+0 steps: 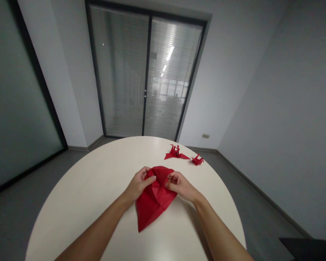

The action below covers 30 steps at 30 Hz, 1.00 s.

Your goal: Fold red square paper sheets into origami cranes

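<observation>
Blinds [119, 76] cover the glass beyond a round white table [92, 185] in the head view. Over its middle, a creased red paper [151, 207] slants, its long axis running from a sharp corner at lower left, nearer the person, to upper right. The left hand [139, 184] pinches its left edge; the right hand [181, 185] pinches its right edge. Two folded red figures [175, 153] lie farther off.
</observation>
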Available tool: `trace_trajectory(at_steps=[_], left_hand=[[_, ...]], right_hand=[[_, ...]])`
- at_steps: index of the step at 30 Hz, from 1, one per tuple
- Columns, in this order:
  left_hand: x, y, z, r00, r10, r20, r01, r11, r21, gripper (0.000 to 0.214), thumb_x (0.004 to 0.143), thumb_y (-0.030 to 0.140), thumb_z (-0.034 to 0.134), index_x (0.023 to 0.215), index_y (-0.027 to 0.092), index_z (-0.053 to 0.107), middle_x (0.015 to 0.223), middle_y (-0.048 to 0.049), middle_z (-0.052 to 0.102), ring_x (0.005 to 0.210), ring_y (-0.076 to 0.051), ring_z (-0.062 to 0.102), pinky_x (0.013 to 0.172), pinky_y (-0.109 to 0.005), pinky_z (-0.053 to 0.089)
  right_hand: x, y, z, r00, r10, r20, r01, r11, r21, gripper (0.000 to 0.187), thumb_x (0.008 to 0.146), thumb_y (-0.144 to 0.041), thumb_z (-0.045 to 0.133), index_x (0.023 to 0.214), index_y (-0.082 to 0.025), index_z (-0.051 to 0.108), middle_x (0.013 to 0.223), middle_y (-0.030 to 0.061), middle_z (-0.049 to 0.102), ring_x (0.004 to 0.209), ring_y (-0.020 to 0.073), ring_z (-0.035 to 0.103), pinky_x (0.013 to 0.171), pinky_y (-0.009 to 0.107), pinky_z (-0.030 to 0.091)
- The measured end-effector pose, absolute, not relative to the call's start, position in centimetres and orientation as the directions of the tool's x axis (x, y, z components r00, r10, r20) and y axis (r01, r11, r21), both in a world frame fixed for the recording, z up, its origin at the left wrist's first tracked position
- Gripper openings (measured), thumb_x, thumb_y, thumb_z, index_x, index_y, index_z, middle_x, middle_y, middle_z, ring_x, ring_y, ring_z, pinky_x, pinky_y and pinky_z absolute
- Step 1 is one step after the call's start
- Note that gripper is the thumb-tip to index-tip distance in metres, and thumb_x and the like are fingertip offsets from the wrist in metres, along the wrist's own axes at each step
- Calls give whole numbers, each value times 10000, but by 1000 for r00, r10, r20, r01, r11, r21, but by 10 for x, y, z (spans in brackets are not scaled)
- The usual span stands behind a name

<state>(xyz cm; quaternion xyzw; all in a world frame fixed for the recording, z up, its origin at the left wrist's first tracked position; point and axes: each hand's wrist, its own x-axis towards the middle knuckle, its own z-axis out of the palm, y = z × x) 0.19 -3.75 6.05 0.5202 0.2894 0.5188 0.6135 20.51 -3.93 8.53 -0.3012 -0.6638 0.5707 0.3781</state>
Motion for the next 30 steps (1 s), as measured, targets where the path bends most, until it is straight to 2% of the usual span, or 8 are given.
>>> trace_trajectory(at_steps=[3, 6, 10, 15, 20, 22, 25, 30], left_hand=[[3, -37, 63, 207, 963, 174, -265, -116, 957, 390, 697, 439, 825, 842, 185, 567, 815, -8, 673, 763, -164, 627, 719, -265, 481], [1, -38, 64, 221, 962, 161, -252, -103, 962, 389, 704, 432, 817, 882, 189, 571, 838, -12, 687, 767, -172, 645, 723, -279, 498], [-3, -42, 66, 352, 927, 126, -344, 3, 939, 455, 695, 386, 827, 1034, 174, 610, 974, -68, 715, 853, -211, 679, 801, -331, 528], [-4, -46, 69, 383, 917, 115, -463, 83, 882, 369, 758, 453, 741, 990, 192, 623, 960, -81, 724, 809, -219, 687, 737, -337, 545], [-7, -41, 69, 373, 923, 97, -431, 80, 899, 402, 745, 454, 768, 993, 164, 641, 934, -103, 727, 819, -232, 690, 764, -353, 542], [-12, -36, 67, 335, 939, 84, -411, 66, 909, 370, 734, 428, 791, 937, 163, 630, 876, -71, 718, 767, -196, 675, 747, -320, 527], [-21, -26, 61, 239, 969, 57, -290, 15, 957, 373, 709, 457, 804, 836, 172, 598, 761, -14, 681, 670, -155, 631, 649, -263, 480], [-32, -11, 42, 107, 986, 126, 104, -138, 985, 368, 737, 527, 713, 764, 174, 613, 761, -50, 693, 717, -205, 637, 654, -286, 455]], right_hand=[[205, -38, 85, -534, 824, 187, -16, 212, -977, 361, 760, -434, 803, 958, -168, 659, 899, 34, 682, 847, 190, 623, 776, 310, 503], [205, -35, 82, -455, 861, 227, -35, 237, -971, 339, 779, -436, 785, 939, -179, 634, 913, 36, 687, 835, 187, 634, 781, 316, 509], [205, -32, 81, -375, 889, 263, -85, 249, -965, 379, 760, -437, 792, 1004, -202, 622, 982, 48, 701, 895, 199, 652, 800, 316, 520], [204, -36, 88, -432, 874, 222, -132, 183, -974, 434, 733, -361, 820, 1098, -182, 669, 1088, 77, 728, 983, 233, 675, 915, 384, 511], [209, -37, 89, -434, 885, 168, -91, 143, -986, 413, 794, -417, 777, 1094, -153, 674, 1022, 77, 730, 910, 219, 682, 840, 357, 529], [214, -35, 88, -386, 912, 140, -57, 128, -990, 394, 804, -445, 765, 1048, -152, 663, 955, 57, 719, 826, 194, 675, 761, 317, 529], [223, -30, 85, -313, 945, 92, 2, 97, -995, 374, 781, -467, 781, 941, -165, 629, 866, 18, 686, 732, 162, 647, 662, 269, 507], [238, -18, 72, -214, 970, 118, 146, 151, -978, 408, 738, -476, 795, 937, -172, 610, 853, 5, 657, 732, 158, 621, 641, 262, 496]])
